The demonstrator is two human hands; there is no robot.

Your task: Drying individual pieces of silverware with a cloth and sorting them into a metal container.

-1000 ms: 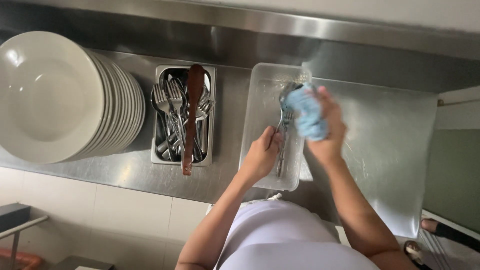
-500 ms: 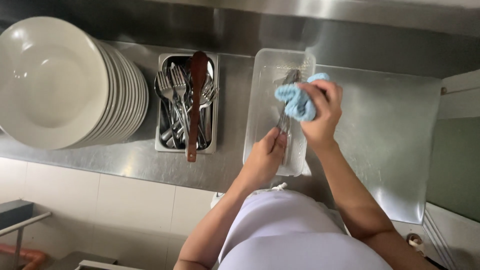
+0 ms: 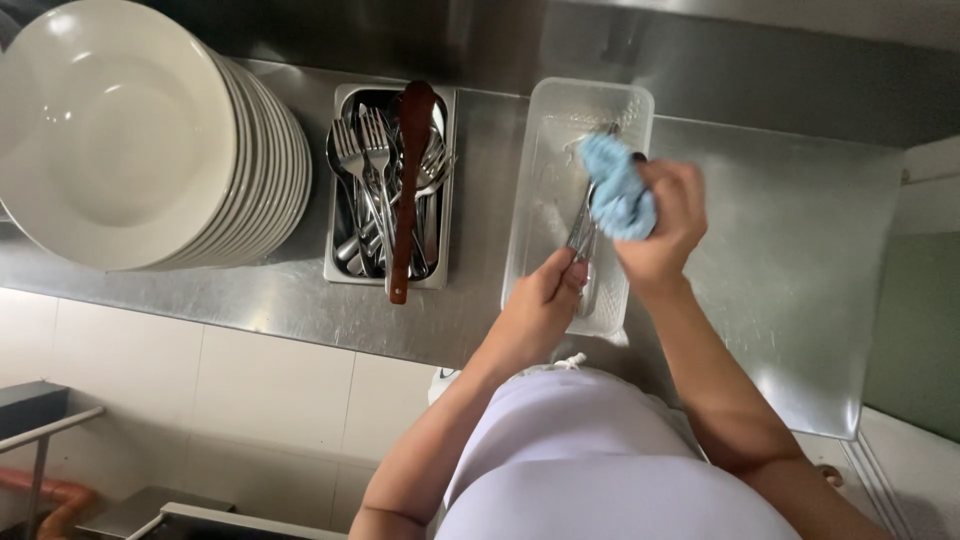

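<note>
A brushed steel surface (image 3: pixel 300 300) is backed by a steel upstand (image 3: pixel 760 70), with soft light reflected off both. Pale wall tiles (image 3: pixel 200 390) are seen beneath, and a rusty pipe (image 3: pixel 50 500) is seen low down.

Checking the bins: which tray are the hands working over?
The clear plastic tray, right of the steel cutlery tray; both hands are over it.

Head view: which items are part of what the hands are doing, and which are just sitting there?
In use:
- left hand gripping metal cutlery
- right hand holding blue cloth on it
- clear plastic tub beneath

Lying about:
- stack of white plates
- steel tray of forks
- brown wooden utensil across it
</note>
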